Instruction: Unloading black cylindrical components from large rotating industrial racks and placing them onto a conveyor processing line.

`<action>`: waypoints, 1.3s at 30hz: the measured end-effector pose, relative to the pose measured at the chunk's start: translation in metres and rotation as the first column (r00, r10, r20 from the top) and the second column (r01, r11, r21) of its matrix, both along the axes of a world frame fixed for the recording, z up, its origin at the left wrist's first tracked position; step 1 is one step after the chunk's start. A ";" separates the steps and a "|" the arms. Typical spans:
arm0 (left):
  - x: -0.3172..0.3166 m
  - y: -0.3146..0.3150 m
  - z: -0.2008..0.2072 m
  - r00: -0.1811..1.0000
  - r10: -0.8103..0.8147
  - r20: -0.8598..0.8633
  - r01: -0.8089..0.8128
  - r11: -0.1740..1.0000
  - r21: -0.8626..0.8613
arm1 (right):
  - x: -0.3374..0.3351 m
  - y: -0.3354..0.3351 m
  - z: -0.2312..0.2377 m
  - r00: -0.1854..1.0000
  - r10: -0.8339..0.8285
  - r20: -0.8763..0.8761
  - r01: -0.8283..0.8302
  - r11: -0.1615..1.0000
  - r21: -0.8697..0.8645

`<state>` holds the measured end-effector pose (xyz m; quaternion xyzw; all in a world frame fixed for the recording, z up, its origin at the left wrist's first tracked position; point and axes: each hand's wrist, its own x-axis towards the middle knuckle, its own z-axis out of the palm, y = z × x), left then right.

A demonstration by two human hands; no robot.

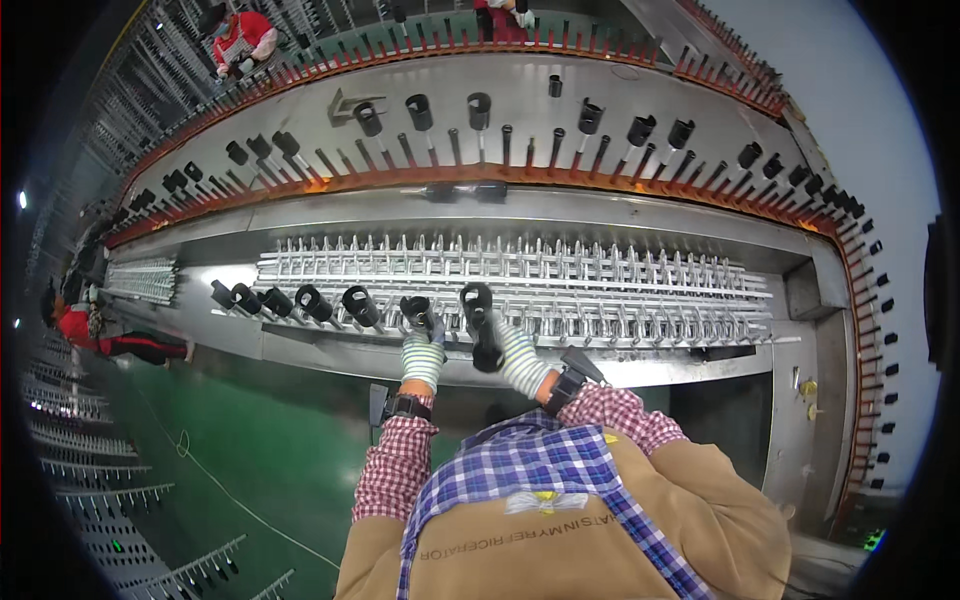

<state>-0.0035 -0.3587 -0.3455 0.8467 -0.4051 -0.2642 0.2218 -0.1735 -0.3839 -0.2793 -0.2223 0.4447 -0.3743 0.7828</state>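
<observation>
My left hand [423, 358], in a striped knit glove, is closed at a short black hollow cylinder [416, 308] at the near edge of the pin rack. My right hand [520, 362], gloved the same way, grips dark tubular pieces [478, 312] held above the rack; a second black end [487, 358] shows lower by the palm. Whether these are one piece or two I cannot tell. To the left of my left hand, several like black cylinders [313, 302] stand tilted in a row. Silvery bars with upright pins [600, 268] lie across the metal bench, behind and right of my hands.
Beyond the bench runs a curved orange-lit conveyor rail [540, 177] with spindles, some bearing black cylinders [479, 110]. It bends round at the right. A metal bench edge [640, 372] lies close to me. Other people in red [243, 38] work at the far left and left.
</observation>
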 end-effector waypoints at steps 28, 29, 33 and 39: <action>-0.009 0.019 -0.011 0.940 0.312 0.135 -0.238 0.888 -0.393 | -0.311 -0.209 0.016 0.761 -0.087 -0.643 -0.329 0.803 -0.498; -0.019 0.016 -0.005 0.936 0.315 0.159 -0.241 0.899 -0.365 | -0.366 -0.241 -0.022 0.640 -0.528 -0.559 0.024 0.741 -0.672; -0.066 0.023 0.024 0.852 0.485 0.198 -0.355 0.813 -0.461 | -0.470 -0.334 0.001 0.375 -0.779 -0.503 0.351 0.622 -0.700; -0.163 0.014 0.036 0.804 0.577 -0.144 -0.537 0.600 -0.593 | -0.480 -0.384 0.051 0.508 -0.479 -0.716 0.091 0.856 -0.508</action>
